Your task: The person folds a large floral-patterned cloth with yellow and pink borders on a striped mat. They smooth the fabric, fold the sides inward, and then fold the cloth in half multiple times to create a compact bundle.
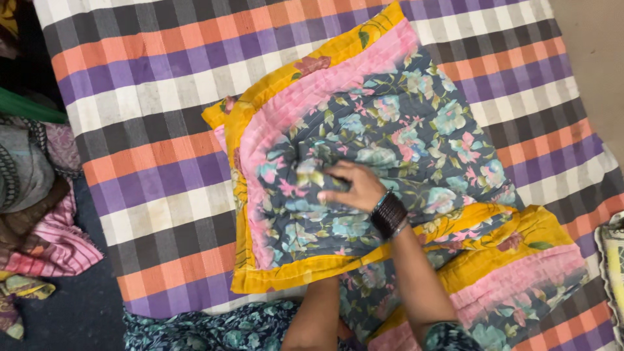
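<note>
A folded floral quilt (390, 123), dark grey with a pink and yellow border, lies across a striped bedsheet (156, 188). My right hand (351, 186), with dark bangles at the wrist, rests on the middle of the quilt, and its fingers pinch a bunch of the fabric. My left forearm (316, 318) reaches up from the bottom edge and goes under the quilt's near yellow border, so the left hand itself is hidden. A lower layer of the quilt (520, 266) spreads out to the right.
A heap of crumpled clothes (39, 214) lies on the dark floor left of the bed. Another patterned cloth (611, 260) shows at the right edge. Bare floor (598, 52) lies beyond the bed's right side.
</note>
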